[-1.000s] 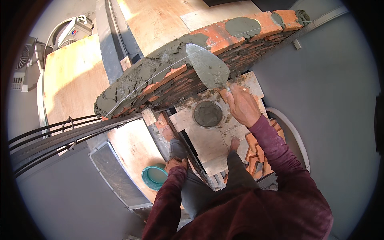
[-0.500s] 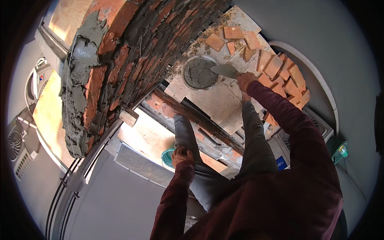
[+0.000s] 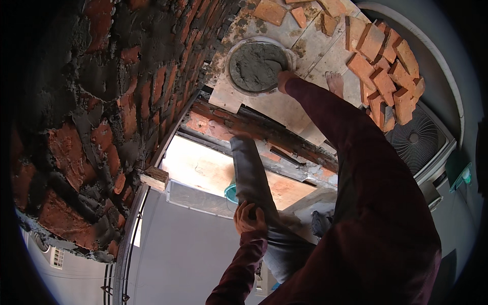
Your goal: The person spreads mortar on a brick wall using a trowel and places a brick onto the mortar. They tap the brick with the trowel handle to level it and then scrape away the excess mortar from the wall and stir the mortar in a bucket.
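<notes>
My right hand (image 3: 285,81) is at the right rim of the round bucket (image 3: 233,75) of grey mortar (image 3: 254,63), closed around the trowel, which is mostly hidden by hand and mortar. The bucket stands on stained pale boards (image 3: 274,114). My left hand (image 3: 249,218) rests with curled fingers gripping my grey-trousered left leg (image 3: 249,168) near the knee. Behind that leg a teal bucket (image 3: 230,193) shows in part. My bare right foot (image 3: 334,82) is right of the mortar bucket, beside loose broken bricks (image 3: 384,76).
A rough brick wall (image 3: 71,157) fills the left. Below it lie a plywood board (image 3: 188,160), a wooden block (image 3: 153,179) and dark cables (image 3: 127,254). At right are a fan unit (image 3: 413,137), a pale hose (image 3: 452,56) and a green object (image 3: 457,175). A drop-like ledge edge (image 3: 274,152) runs under my legs.
The view has swung down and left off the wall top. My right hand went from holding the trowel over the wall into the mortar bucket. My left hand stays on my leg.
</notes>
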### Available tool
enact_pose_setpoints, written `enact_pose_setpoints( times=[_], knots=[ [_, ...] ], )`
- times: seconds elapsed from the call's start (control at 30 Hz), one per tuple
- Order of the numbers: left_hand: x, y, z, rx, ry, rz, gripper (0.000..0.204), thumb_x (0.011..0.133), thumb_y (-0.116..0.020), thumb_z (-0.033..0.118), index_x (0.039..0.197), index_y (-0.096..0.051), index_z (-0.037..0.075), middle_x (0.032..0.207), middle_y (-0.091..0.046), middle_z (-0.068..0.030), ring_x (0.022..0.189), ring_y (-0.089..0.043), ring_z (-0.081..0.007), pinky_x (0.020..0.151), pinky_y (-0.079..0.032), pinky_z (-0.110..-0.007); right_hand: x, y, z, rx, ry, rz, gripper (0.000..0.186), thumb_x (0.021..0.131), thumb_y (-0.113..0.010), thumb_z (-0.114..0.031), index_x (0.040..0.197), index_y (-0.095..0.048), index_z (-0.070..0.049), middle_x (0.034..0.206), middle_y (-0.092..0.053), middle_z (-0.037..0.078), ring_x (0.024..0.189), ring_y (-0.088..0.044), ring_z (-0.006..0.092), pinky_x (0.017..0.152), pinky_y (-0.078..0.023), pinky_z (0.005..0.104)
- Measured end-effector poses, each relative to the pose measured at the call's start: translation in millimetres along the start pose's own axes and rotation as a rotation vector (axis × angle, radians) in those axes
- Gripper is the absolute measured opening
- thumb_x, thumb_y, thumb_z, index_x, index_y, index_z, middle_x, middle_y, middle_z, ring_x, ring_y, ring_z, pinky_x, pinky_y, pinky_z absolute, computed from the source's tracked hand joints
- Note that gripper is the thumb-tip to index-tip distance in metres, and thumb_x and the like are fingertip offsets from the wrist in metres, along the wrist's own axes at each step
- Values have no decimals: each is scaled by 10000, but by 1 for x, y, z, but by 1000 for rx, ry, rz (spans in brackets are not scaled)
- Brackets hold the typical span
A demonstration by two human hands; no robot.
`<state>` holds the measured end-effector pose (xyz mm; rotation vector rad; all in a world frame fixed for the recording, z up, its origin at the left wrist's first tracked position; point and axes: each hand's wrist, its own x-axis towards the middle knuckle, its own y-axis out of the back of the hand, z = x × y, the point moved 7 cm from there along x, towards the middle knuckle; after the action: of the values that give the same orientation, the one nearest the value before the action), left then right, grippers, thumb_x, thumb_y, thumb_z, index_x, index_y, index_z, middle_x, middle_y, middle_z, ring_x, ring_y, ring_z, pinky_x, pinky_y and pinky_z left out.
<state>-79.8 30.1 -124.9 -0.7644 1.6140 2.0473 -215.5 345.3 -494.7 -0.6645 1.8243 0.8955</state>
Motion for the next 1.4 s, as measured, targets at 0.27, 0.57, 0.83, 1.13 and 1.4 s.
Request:
enact_pose_setpoints(
  times=[0.27, 0.57, 0.83, 1.13, 1.4],
  knots=[
    [9, 9, 5, 50, -79, 10, 221, 759, -714, 166, 967, -688, 96, 1124, -680, -110, 1130, -586, -349, 1037, -415, -454, 43, -55, 4, 502, -37, 81, 613, 862, -690, -306, 1371, -516, -14, 1240, -628, 192, 1056, -651, 301, 910, -528, 394],
    [11, -5, 24, 35, -45, -68, 240, 767, -714, 186, 982, -696, 82, 1152, -668, -126, 1156, -572, -360, 1050, -405, -455, 4, -53, 46, 673, 129, 218, 644, 775, -718, -232, 1343, -536, 10, 1136, -668, 214, 984, -676, 272, 845, -537, 348],
    [-5, -10, 14, -80, 72, -17, 268, 772, -701, 242, 998, -698, 98, 1201, -655, -110, 1191, -555, -315, 1067, -390, -440, -108, 43, 40, 413, 507, 167, 502, 721, -721, -193, 1170, -615, 4, 1001, -665, 226, 919, -666, 302, 839, -510, 362],
    [12, 30, 22, -165, 372, 60, 396, 782, -691, 398, 1104, -693, 169, 1242, -633, -66, 1249, -504, -286, 1066, -373, -444, -509, 333, -75, -111, 790, 114, 208, 736, -662, -74, 927, -615, -5, 724, -603, 134, 667, -605, 263, 633, -472, 374],
    [22, 20, 34, -296, 451, 42, 498, 780, -689, 452, 1218, -670, 215, 1359, -578, -37, 1340, -440, -255, 1117, -306, -432, -657, 490, -271, -696, 1086, 779, 406, 678, -569, -160, 1038, -621, 22, 758, -585, 173, 667, -572, 311, 636, -466, 412]
  ],
)
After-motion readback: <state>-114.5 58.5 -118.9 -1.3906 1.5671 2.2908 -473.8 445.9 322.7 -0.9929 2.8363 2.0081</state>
